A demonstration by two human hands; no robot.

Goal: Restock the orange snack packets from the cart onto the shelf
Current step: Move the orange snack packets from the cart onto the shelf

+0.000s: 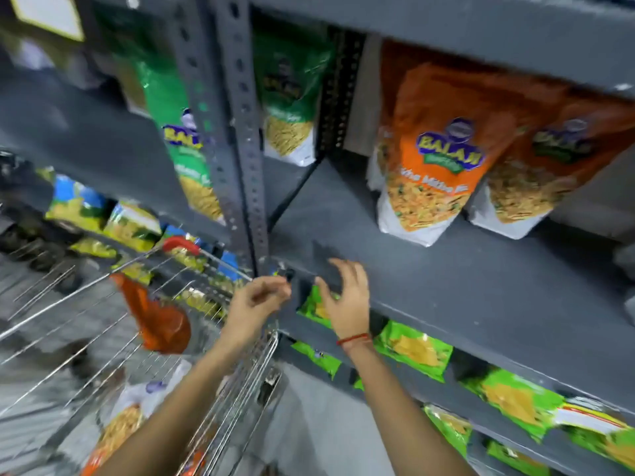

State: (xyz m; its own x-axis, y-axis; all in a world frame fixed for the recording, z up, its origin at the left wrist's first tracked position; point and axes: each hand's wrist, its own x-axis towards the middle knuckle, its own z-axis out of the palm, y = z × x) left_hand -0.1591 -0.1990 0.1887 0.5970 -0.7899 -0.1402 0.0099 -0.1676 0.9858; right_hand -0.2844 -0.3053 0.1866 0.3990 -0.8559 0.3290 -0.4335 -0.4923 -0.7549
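- Orange packets (434,156) stand upright, labels out, on grey shelf (446,269).
- Left hand (256,304) loosely curled, right hand (345,297) spread; both grips empty over cart (240,372), likely reaching for another packet (154,317).

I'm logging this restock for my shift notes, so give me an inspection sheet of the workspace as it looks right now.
Surface: grey metal shelf, its front left part bare.
Job's things: two orange snack packets stand upright on the shelf, side by side; another orange packet lies in the wire cart, and more packets sit lower in it, blurred.
Clutter: green packets on the shelf below; green packets on the same shelf further left; yellow and blue packets beyond the cart.
Hands: left hand loosely curled over the cart rim, empty; right hand open at the shelf edge, empty.
Cables: nothing seen.
Surroundings: perforated grey upright; the picture is motion-blurred.
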